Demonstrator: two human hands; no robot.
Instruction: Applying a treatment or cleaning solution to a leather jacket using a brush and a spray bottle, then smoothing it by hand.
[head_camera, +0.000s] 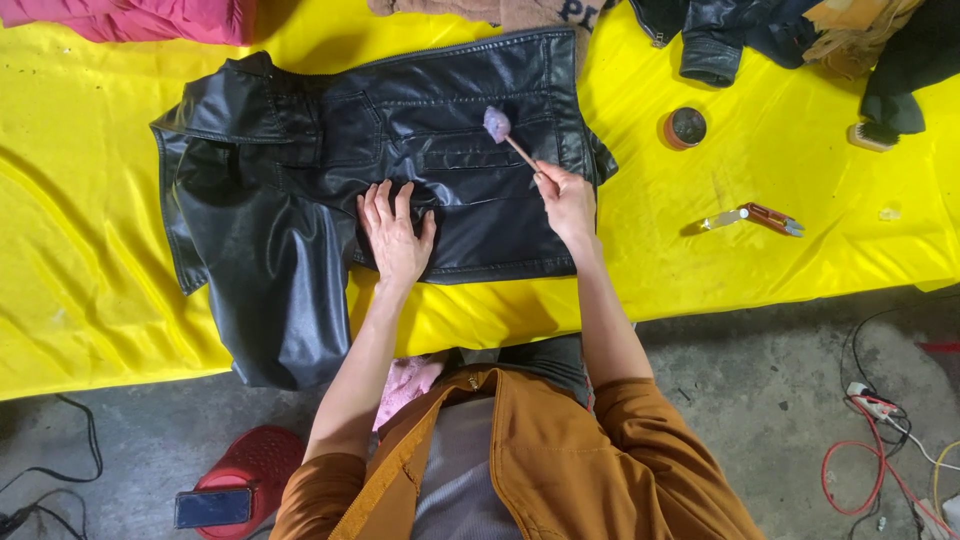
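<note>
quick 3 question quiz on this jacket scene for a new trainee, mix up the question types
1. True or false: the left hand lies flat on the black leather jacket.
2. Multiple choice: what does the right hand hold? A) scissors B) a thin stick with a pale purple dabber at its tip C) a phone
3. Fill in: the small round tin sits on the ____ table cover, to the right of the jacket.

Key
1. True.
2. B; the dabber end touches the jacket front.
3. Yellow.
</note>
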